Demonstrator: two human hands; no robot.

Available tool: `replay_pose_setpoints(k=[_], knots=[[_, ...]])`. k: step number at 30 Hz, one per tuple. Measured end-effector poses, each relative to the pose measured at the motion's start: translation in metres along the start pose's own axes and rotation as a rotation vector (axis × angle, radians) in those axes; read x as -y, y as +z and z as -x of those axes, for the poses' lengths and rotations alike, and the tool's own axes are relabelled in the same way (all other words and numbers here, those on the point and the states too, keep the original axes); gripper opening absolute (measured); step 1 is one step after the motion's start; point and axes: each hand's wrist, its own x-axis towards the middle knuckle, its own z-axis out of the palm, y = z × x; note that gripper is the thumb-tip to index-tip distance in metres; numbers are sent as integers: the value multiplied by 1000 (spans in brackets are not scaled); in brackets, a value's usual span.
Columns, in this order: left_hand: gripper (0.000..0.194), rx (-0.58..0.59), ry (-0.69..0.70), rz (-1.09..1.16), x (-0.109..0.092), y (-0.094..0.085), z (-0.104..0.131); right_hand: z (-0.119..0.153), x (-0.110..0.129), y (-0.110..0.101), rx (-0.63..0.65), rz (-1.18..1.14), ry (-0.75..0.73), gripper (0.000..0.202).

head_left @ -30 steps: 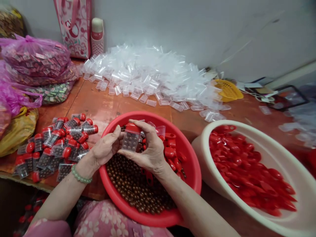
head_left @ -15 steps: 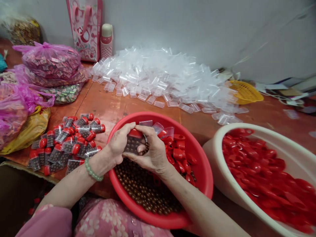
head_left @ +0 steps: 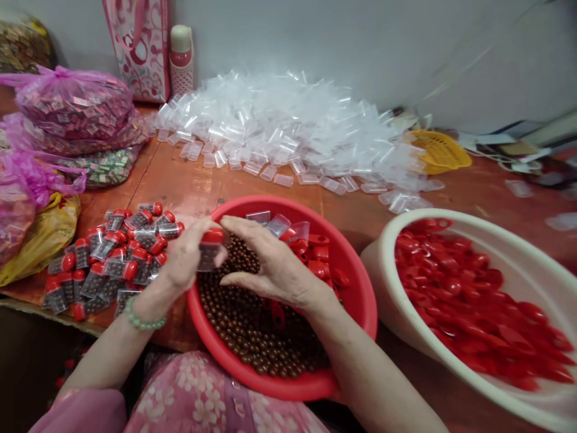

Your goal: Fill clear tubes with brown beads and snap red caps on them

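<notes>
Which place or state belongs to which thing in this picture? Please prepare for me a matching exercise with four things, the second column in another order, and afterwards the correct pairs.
Things:
1. Left hand
2. Right hand
3. Loose brown beads
4. Yellow basket

Places or states:
A. in the red basin
B. at the right end of the heap of clear containers
C. holding a red-capped container
D. open, with no container in it

Pairs: 1-C, 2-D, 3-A, 4-B
</notes>
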Motion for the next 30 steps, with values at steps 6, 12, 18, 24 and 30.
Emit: replay_pose_setpoints(k=[6, 12, 18, 24, 30], knots=[[30, -551, 358, -942, 2, -84, 12, 24, -29, -41, -116, 83, 446, 18], [25, -631, 519, -1311, 28, -139, 4, 21, -31, -26, 309, 347, 449, 11], [23, -531, 528, -1394, 32, -130, -2, 9, -28, -8, 507, 478, 509, 32], [14, -257, 759, -1138, 27, -49, 2, 7, -38, -3, 505, 272, 481, 21], [17, -99, 767, -1118, 39, -15, -13, -1, -36, 11, 395, 434, 665, 34]])
